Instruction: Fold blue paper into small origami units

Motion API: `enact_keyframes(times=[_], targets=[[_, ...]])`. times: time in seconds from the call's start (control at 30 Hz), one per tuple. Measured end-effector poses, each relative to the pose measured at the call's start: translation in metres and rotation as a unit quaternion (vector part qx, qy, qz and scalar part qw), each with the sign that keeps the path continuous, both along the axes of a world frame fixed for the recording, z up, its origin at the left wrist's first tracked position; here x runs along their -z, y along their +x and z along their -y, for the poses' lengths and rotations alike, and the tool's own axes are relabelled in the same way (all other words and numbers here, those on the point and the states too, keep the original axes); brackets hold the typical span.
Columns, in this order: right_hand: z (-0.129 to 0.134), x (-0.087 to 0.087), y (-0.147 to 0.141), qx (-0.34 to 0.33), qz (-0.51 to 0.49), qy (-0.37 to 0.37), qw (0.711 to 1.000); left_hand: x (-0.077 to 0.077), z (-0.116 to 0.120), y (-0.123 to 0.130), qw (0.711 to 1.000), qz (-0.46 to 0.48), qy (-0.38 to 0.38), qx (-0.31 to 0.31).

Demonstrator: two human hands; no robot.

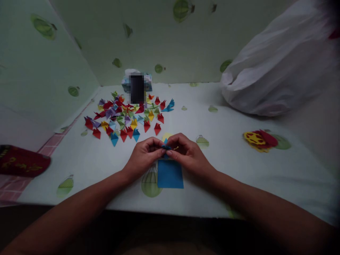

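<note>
**Fine creases at risk in a tight, two-sided pinch**

The blue folded paper [166,146] sits between the hands, over the near-middle of the tabletop [207,198], mostly covered by fingers. The left grip [143,156] and right grip [190,155] both pinch it, meeting tip to tip. Pressing too hard could crush a narrow point, and uneven pulling could tear a crease or skew a fold — the piece looks small for two hands at once.

Just on the near side, a flat blue paper square [170,175] lies close to both wrists; a dropped forearm might drag or wrinkle it. Farther off to the left, the folded paper cranes [133,123] lie loosely scattered — light enough, probably, that a brushing sleeve or draught would shift them.
</note>
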State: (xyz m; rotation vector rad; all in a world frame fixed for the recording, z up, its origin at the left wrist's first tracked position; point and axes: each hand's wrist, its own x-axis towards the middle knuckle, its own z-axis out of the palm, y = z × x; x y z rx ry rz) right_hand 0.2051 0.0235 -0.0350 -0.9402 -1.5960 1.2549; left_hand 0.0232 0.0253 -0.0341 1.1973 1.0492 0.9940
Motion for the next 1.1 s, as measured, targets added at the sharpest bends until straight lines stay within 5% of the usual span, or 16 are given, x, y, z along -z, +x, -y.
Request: enact_keyframes(times=[0.43,1.1], targets=[[-0.0002,0.0016,0.0002,0.038,0.076,0.079,0.993,0.0022,0.0015,-0.0007,0.996,-0.024,0.068,0.044],[0.0032,-0.0003,-0.0013,0.052,0.067,0.030,0.996,-0.0024,0.0022,-0.0005,0.996,-0.042,0.081,0.016]])
